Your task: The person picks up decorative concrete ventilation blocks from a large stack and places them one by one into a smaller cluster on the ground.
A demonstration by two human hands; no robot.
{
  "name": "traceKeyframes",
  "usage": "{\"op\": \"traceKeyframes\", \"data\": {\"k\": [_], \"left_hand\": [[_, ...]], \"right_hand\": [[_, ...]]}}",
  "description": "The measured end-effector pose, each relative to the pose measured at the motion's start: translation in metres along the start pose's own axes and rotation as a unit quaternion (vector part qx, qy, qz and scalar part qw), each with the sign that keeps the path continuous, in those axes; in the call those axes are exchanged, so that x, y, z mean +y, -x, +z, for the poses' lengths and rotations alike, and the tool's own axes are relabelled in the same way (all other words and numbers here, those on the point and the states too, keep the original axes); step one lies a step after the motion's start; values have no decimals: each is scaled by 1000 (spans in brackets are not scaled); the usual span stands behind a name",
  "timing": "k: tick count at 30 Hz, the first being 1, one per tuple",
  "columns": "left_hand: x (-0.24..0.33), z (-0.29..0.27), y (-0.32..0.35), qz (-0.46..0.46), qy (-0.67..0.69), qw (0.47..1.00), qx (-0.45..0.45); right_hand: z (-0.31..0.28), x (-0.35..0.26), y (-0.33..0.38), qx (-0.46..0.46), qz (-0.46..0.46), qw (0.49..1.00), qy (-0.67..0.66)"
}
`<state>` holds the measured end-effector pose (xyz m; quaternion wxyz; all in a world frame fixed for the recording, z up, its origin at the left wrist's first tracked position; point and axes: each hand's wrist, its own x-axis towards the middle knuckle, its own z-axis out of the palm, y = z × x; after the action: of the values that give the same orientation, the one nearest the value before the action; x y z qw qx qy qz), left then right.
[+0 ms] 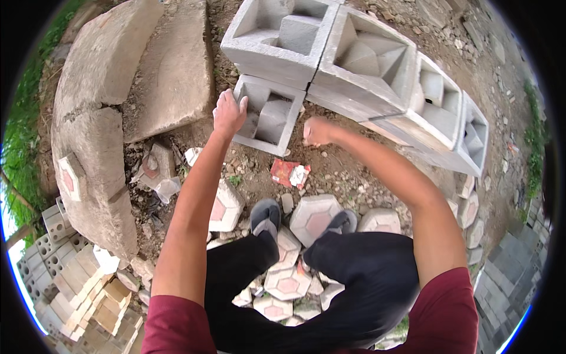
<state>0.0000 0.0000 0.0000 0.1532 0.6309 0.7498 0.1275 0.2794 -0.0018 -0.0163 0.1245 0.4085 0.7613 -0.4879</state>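
A grey hollow concrete block (287,127) with a sculpted opening lies on the dirt, against the foot of a row of similar blocks. My left hand (229,112) is at its left rim, thumb apart from the fingers, which point away from me; whether it touches the rim I cannot tell. Just off the block's right side is my right hand (318,131), blurred, its fingers bent downward and partly hidden. No object shows in either hand.
Stacked hollow blocks (365,97) run from top centre to the right. A concrete slab (171,71) and a cracked curved beam (88,118) lie on the left. A torn red packet (283,171) is near my feet, among hexagonal pavers (315,219) and rubble.
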Motion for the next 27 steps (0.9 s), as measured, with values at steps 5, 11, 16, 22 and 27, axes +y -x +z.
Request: {"op": "traceKeyframes", "data": {"k": [5, 11, 16, 22, 27], "left_hand": [[69, -85, 25, 30, 20, 995, -91], [202, -257, 68, 87, 152, 977, -120], [312, -407, 130, 120, 234, 934, -242], [449, -522, 202, 76, 297, 871, -384], [480, -487, 259, 228, 180, 863, -413]], "right_hand": [[-47, -44, 91, 214, 77, 961, -160], [-117, -162, 281, 386, 113, 856, -324], [-118, -276, 467, 482, 217, 792, -303], [-113, -367, 634, 578, 308, 671, -347], [-58, -355, 703, 611, 342, 599, -388]]}}
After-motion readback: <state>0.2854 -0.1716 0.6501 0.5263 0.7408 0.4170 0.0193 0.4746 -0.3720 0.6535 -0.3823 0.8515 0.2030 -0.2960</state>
